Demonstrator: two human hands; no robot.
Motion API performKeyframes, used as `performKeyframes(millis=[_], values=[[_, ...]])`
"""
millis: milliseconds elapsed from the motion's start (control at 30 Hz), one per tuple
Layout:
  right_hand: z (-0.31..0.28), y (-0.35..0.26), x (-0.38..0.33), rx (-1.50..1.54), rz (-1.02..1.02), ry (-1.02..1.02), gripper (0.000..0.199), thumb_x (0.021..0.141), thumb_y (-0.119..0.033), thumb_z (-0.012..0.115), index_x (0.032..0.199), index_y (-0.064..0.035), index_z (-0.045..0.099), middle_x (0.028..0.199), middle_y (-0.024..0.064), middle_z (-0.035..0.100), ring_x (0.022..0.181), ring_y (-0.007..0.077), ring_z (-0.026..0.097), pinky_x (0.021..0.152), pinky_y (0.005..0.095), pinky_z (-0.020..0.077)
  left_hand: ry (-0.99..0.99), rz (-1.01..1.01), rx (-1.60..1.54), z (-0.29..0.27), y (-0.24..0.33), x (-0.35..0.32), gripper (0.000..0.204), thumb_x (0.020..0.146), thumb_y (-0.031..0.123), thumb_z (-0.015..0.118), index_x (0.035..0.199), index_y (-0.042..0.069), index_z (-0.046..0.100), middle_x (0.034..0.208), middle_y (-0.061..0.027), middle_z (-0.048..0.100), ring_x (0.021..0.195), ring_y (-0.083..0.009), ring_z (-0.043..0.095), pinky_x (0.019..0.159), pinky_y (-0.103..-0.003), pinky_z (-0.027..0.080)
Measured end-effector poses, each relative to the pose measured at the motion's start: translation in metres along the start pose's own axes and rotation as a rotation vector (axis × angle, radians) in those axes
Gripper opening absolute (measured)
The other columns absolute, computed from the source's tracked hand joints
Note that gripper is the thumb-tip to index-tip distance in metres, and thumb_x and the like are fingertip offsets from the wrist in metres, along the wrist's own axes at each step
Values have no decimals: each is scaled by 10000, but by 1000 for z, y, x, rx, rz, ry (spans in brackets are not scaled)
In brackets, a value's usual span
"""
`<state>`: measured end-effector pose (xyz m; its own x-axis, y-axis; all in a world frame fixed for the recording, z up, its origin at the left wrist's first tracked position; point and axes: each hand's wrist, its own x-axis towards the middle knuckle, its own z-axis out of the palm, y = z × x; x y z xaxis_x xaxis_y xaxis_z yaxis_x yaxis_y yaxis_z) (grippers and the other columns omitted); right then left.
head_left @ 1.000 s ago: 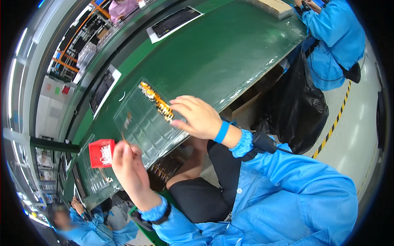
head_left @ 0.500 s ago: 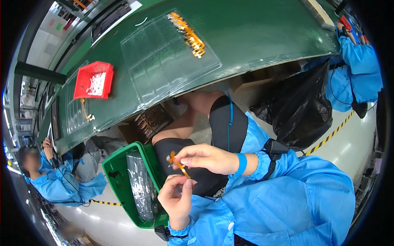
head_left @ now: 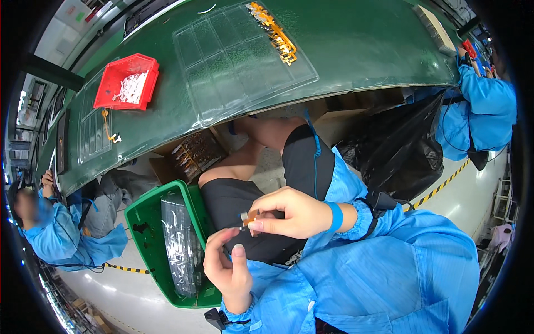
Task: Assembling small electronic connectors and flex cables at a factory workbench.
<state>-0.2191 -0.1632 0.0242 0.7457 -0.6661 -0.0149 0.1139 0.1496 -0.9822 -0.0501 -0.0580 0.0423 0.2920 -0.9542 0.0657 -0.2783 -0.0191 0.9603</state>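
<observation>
Standing at the far left, a red bin [head_left: 108,89] holds small white pieces [head_left: 132,88]. Nearer, a green bin [head_left: 198,209] contains glossy plastic sheeting [head_left: 182,245]. On the far green tabletop [head_left: 356,50], a ribbed clear tray [head_left: 222,72] bears orange flexible circuits [head_left: 272,33] along its right side. Near the middle, the left hand [head_left: 229,273] has thumb and forefinger spread, just beside a small orange flex piece [head_left: 251,217], partly covered, which the right hand [head_left: 295,212] pinches between thumb and fingers. Farther right sags a wrinkled black plastic bag [head_left: 395,147].

Electronics workshop; green bench [head_left: 361,50]; flex circuits [head_left: 272,33]; blue smocks [head_left: 389,267]; striped tape [head_left: 441,186].
</observation>
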Motion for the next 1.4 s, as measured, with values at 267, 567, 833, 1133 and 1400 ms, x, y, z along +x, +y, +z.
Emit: performKeyframes(millis=[267, 567, 833, 1133, 1400], values=[[8, 8, 4, -285, -272, 98, 150, 901, -145, 646, 947, -3, 642, 822, 100, 645, 664, 193, 597, 605, 323, 467, 10, 80, -44, 9, 0, 10, 118, 899, -20, 613, 1008, -66, 616, 971, -129, 634, 909, -164, 614, 786, -261, 482], [12, 1, -7, 179, 177, 92, 198, 971, -127, 594, 1035, 60, 611, 968, 61, 655, 905, 98, 607, 850, 270, 512, 202, 713, 705, 18, -1, 21, 191, 712, -90, 745, 882, -20, 692, 793, -114, 642, 693, -263, 620, 618, -331, 508], [13, 6, -9, 215, 66, 235, 141, 933, -66, 602, 986, 60, 638, 866, 67, 678, 809, 71, 612, 707, 239, 521, 87, 688, 634, 21, -2, 22, 251, 666, -85, 777, 876, 14, 681, 788, -92, 631, 702, -265, 616, 627, -341, 508], [9, 4, -10, 72, 19, 157, 134, 900, -76, 634, 951, 47, 654, 829, 77, 686, 754, 85, 634, 673, 244, 538, -74, 590, 393, 11, -2, 26, 235, 668, -119, 720, 837, 2, 611, 799, -114, 616, 732, -273, 607, 666, -354, 514], [3, -4, -8, -65, -26, 110, 141, 875, -68, 639, 940, 57, 650, 841, 115, 693, 732, 127, 659, 649, 262, 533, -91, 463, 381, 10, -1, 24, 168, 691, -107, 702, 793, -15, 605, 769, -128, 610, 719, -266, 604, 651, -322, 485]])
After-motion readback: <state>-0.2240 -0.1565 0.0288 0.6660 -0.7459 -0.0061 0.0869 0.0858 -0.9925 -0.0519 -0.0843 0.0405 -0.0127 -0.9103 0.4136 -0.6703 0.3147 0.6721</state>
